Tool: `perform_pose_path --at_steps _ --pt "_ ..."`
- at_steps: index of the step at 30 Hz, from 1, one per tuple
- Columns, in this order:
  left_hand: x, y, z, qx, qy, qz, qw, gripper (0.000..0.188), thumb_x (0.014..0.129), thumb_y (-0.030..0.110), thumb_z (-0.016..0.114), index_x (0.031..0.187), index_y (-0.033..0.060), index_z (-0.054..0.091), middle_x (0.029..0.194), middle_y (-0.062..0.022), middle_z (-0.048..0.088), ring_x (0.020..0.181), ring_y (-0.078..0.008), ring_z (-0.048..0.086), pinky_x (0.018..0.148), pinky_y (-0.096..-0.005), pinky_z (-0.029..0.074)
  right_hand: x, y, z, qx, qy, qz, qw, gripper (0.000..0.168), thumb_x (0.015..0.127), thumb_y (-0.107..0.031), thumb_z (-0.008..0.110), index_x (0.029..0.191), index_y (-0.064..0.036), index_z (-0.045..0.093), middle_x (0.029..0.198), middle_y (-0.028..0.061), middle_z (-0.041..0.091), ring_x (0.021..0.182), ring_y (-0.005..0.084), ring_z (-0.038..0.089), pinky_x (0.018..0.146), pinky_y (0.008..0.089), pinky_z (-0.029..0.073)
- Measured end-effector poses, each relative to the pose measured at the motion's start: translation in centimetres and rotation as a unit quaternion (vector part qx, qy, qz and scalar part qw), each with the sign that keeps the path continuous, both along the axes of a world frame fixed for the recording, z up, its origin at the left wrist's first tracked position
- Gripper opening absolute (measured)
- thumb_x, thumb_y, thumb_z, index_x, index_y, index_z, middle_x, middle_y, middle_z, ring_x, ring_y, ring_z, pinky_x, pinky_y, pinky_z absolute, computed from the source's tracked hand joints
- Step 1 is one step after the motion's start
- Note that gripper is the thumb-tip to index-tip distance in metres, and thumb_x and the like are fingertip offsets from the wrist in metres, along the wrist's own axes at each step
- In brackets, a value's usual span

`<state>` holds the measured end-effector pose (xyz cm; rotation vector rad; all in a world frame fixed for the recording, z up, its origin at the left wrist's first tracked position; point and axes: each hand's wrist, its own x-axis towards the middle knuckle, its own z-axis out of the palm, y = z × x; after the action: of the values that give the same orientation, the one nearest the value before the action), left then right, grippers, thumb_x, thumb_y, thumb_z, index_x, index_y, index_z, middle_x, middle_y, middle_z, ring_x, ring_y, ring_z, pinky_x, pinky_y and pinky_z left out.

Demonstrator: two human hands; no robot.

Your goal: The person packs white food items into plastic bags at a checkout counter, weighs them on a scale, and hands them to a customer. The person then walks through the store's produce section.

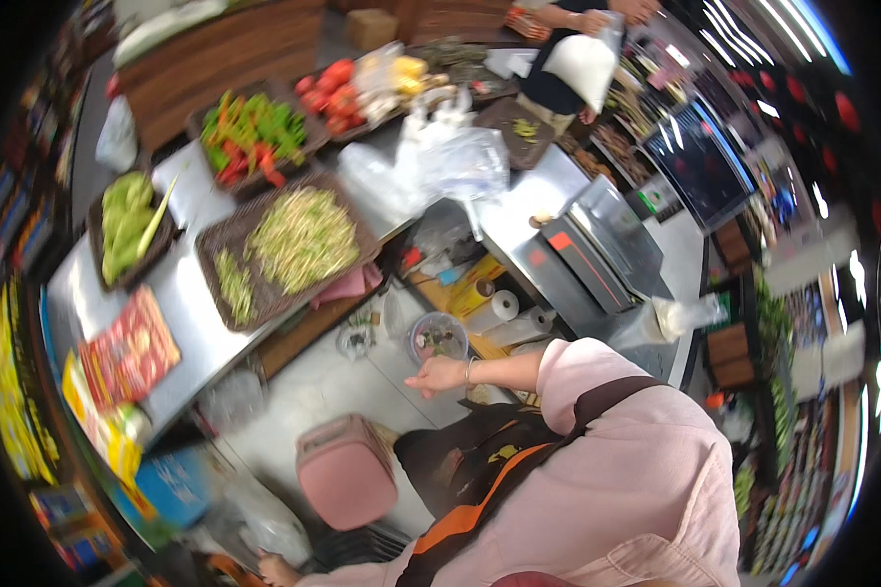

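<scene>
My right hand (440, 376), with a bracelet at its wrist, hangs over the tiled floor with loosely curled fingers and nothing visible in it. Just beyond it is a round clear tub (436, 337) with dark bits inside. At the lower left edge my left hand (277, 569) is partly cut off and touches a blurred clear plastic bag (268, 517); its grip is hard to see. A pink lidded bin (346, 473) stands on the floor between the hands. On the steel counter (191, 293) lies a brown basket (216, 253) of shredded pale-green vegetable (301, 238).
Baskets of peppers (253, 136), green vegetables (126, 220) and tomatoes (338, 95) line the counter, with white plastic bags (448, 154). A red packet (128, 348) lies at the left. Film rolls (493, 312) sit under the scale (595, 249). Another person's hand (595, 22) holds a filled bag (584, 66).
</scene>
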<state>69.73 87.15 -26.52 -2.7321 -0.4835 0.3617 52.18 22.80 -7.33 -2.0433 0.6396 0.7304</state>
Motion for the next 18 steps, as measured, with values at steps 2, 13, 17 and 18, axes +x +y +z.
perform_pose_path --at_steps 2,13,17,18 --pt "1.9 -8.7 2.1 -0.051 0.060 0.010 0.997 0.022 0.091 0.030 0.058 0.091 0.0105 0.069 0.088 -0.0104 0.069 0.086 -0.0279 0.068 0.070 -0.0437 0.053 -1.8 -2.0 3.7 0.020 -0.018 -0.070 0.997 0.047 0.094 -0.045 0.051 0.081 -0.005 0.073 0.077 0.0039 0.072 0.073 0.0173 0.068 0.071 0.0346 0.054" --pt "-9.3 -63.7 20.7 -0.622 0.127 -0.420 0.649 0.034 0.097 0.028 0.055 0.112 0.0002 0.066 0.104 -0.0168 0.069 0.097 -0.0199 0.065 0.088 -0.0321 0.048 -28.9 -21.3 17.5 -0.025 -0.372 -0.577 0.727 0.022 0.095 -0.023 0.055 0.095 -0.004 0.065 0.092 0.0010 0.067 0.082 0.0074 0.058 0.070 0.0224 0.048" --pt "-21.4 -81.6 28.5 -0.696 0.223 -0.446 0.516 0.035 0.100 0.029 0.051 0.111 -0.0014 0.065 0.098 -0.0104 0.068 0.095 -0.0154 0.062 0.089 -0.0288 0.046 -39.4 -25.8 19.6 -0.058 -0.442 -0.653 0.612 0.023 0.097 -0.024 0.055 0.095 -0.003 0.064 0.091 0.0008 0.066 0.078 0.0066 0.055 0.068 0.0217 0.046" --pt "-24.4 -85.0 30.9 -0.707 0.228 -0.466 0.480 0.037 0.101 0.030 0.050 0.111 -0.0016 0.065 0.098 -0.0091 0.067 0.096 -0.0146 0.061 0.090 -0.0287 0.046 -41.4 -26.2 19.2 -0.067 -0.445 -0.661 0.601 0.023 0.097 -0.025 0.055 0.094 -0.004 0.064 0.091 0.0007 0.066 0.078 0.0064 0.055 0.068 0.0218 0.046"
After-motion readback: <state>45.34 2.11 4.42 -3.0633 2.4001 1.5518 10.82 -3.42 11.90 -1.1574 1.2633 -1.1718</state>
